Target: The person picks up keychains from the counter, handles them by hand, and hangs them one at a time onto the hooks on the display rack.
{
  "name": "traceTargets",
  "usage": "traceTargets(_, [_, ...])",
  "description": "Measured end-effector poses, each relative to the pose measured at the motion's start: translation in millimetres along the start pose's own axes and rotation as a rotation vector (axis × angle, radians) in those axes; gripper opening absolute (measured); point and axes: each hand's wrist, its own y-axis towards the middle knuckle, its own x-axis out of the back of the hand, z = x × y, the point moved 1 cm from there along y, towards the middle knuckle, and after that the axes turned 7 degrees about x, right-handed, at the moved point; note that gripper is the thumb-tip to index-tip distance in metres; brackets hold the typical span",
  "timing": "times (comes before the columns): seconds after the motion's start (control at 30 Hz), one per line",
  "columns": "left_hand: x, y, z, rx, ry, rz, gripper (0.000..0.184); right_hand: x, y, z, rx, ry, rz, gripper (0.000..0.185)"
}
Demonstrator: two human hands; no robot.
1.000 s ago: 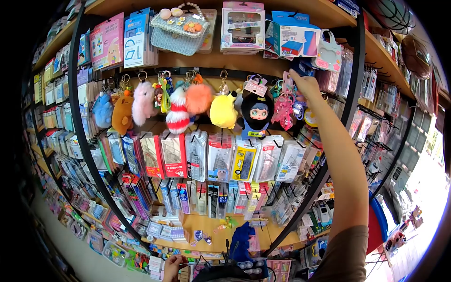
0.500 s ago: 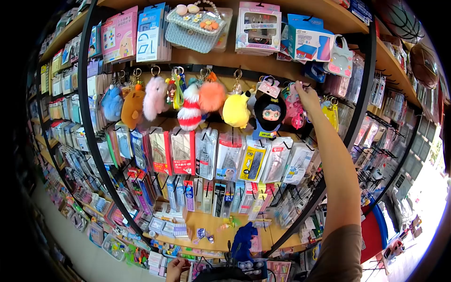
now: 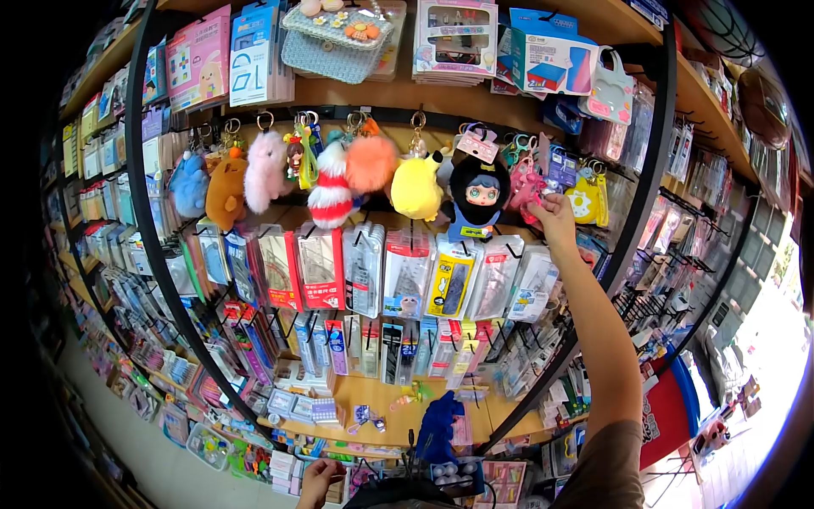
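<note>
My right hand (image 3: 555, 219) reaches up to the keychain row, its fingers closed on the lower part of a pink keychain (image 3: 527, 188). Just left of it hangs a black plush doll (image 3: 481, 195) with a blue outfit; a yellow keychain (image 3: 588, 199) hangs to the right. Further left are a yellow plush (image 3: 415, 188), an orange pompom (image 3: 370, 164) and a red-and-white plush (image 3: 330, 191). Low in the view is my left hand (image 3: 318, 479), fingers curled together near small white boxes (image 3: 286, 471); whether they hold anything is too small to tell.
Packaged rulers (image 3: 407, 276) hang on hooks below the keychains. A black shelf post (image 3: 653, 161) stands right of my right arm. Above is a shelf with a knitted bag (image 3: 332, 53) and boxes. A wooden lower shelf (image 3: 381, 416) holds small items.
My right hand has moved down from the top of the pink keychain to its lower part. The yellow keychain on the right shows more fully. The camera view has shifted a little.
</note>
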Motion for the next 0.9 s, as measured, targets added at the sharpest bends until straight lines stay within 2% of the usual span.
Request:
traceTargets(0.03, [0.2,3.2,1.5,0.006,-0.015,0.004,0.013,-1.3,-12.0,25.5,-0.129,0.087,0.084,0.034])
traceTargets(0.13, [-5.0,3.9,-2.9,0.025,0.004,-0.002,0.012,5.3,-14.0,29.1,-0.216,0.355,0.191,0.025])
traceTargets(0.47, [-9.4,3.1,-6.2,0.016,0.059,0.05,0.012,0.1,-19.9,23.3,-0.273,0.602,0.176,0.029])
traceTargets(0.67, [-12.6,-9.1,-9.4,0.029,0.047,0.013,0.013,-4.1,-23.1,11.8,-0.304,0.609,0.124,0.031])
traceTargets(0.9, [15.3,8.6,28.9,0.053,0.053,-0.033,0.013,12.4,-34.4,-6.0,-0.217,0.277,-0.011,0.035])
